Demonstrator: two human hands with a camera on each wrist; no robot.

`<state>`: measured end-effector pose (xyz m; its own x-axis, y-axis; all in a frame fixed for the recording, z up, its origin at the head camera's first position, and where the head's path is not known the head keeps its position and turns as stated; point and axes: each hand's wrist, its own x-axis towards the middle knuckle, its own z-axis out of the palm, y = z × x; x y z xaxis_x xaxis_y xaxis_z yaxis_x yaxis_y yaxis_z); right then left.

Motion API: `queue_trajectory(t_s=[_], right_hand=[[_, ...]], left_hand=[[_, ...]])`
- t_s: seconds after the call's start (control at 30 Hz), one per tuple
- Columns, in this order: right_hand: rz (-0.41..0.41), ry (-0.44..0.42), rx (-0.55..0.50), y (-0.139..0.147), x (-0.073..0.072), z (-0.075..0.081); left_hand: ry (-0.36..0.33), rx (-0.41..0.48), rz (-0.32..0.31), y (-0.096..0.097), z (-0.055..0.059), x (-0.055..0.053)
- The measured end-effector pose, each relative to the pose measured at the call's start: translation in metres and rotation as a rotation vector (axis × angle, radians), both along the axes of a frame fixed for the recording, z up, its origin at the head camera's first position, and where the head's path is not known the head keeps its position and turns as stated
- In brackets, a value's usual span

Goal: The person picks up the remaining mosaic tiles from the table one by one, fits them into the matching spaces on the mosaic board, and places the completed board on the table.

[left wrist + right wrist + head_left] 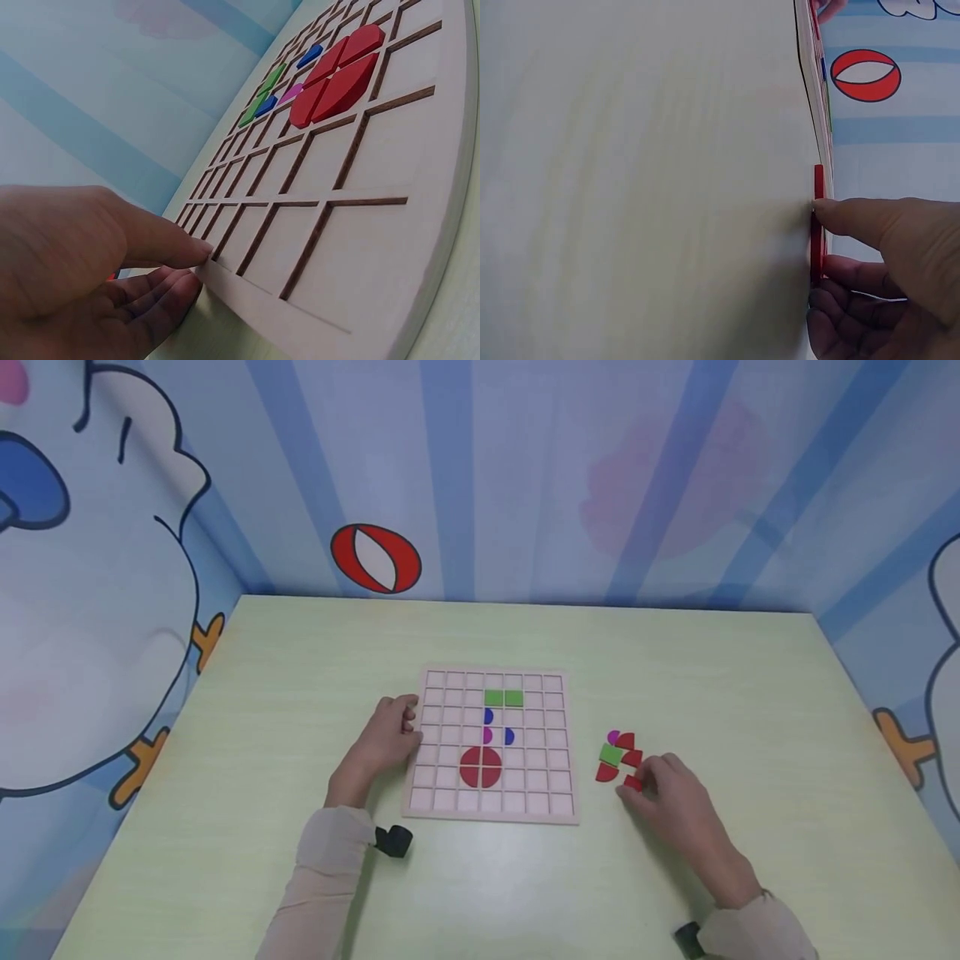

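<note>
A pale wooden grid board (491, 819) lies on the table. My left hand (382, 739) holds its left edge, thumb at the rim and the other fingers curled beside it (161, 296). Several red quarter-circle pieces (471, 758) form a disc in the grid. Above them sit a magenta half-disc (487, 736), two blue half-discs (509, 737) and two green squares (493, 697). Right of the board, my right hand (678, 806) pinches a red quarter-circle piece (817, 244) between thumb and finger, low over the tabletop.
Beside the right hand are loose pieces: a green square (611, 754), a magenta piece (613, 737) and several red quarter-circles (607, 772). The pale table (675, 668) meets a blue striped backdrop (510, 485) behind. Small black devices (393, 841) are at both wrists.
</note>
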<state>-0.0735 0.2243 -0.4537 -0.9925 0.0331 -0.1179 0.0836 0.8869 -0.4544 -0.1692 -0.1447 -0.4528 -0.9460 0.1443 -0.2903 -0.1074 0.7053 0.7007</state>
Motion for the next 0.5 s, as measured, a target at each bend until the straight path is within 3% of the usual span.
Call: queue_trajectory(t_s=[0.3, 0.5], right_hand=[[-0.007, -0.032, 0.013, -0.002, -0.0005, 0.0005], [-0.018, -0.029, -0.012, -0.0048, 0.0009, 0.0059]], left_hand=[[-0.004, 0.003, 0.009, -0.0003, -0.0021, -0.0001], [-0.007, -0.012, 0.012, 0.0008, 0.0022, 0.0015]])
